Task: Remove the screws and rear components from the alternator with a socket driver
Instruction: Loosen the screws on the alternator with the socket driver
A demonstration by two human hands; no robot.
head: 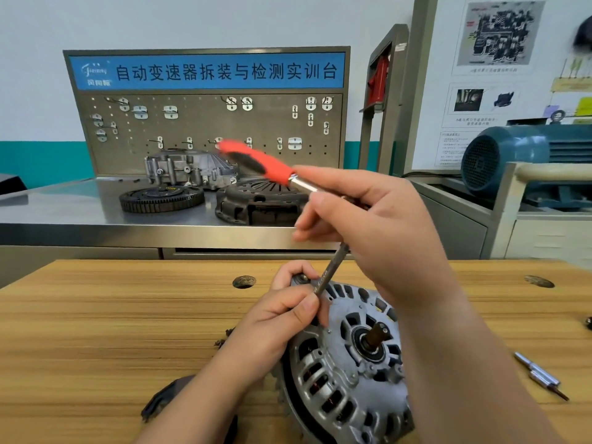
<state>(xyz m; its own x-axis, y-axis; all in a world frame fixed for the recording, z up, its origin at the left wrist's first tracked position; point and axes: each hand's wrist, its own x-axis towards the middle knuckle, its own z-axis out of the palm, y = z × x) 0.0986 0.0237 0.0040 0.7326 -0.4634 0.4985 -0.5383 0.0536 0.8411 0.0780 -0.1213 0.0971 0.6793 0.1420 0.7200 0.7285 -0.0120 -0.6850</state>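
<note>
Workshop setting: a pale wall with a teal band, and against it a steel bench [64, 206] carrying a pegboard [208, 129] of empty hooks under a blue sign with Chinese lettering. On the steel top lie a toothed flywheel [161, 197], a clutch pressure plate [256, 203] at its 3 o'clock, and a cast aluminium housing [189, 168] behind both. A blue electric motor [512, 155] stands at the far right, below wall posters [499, 36].

Foreground: a wooden workbench [96, 331] of striped grain with round holes [244, 282] in its top. The alternator [346, 366] lies on it at lower centre, its slotted grey end frame and stub shaft [378, 334] facing up. Copper windings show through the slots.

Left hand [288, 312]: at the alternator's 10 o'clock edge, thumb and curled fingers pinching the lower end of the socket driver [331, 272] where it meets the housing rim.

Right hand [368, 219]: above the alternator at 12 o'clock, fingers curled round the upper part of the driver. The red handle [256, 163], motion-blurred, projects from this hand toward 10 o'clock. The dark shank runs down from it toward 7 o'clock, tilted, to the left hand.

A loose chrome extension piece [541, 376] lies on the wood at the alternator's 3 o'clock, well apart. A dark glove-like item [169, 398] lies at its 8 o'clock, beneath the left forearm.
</note>
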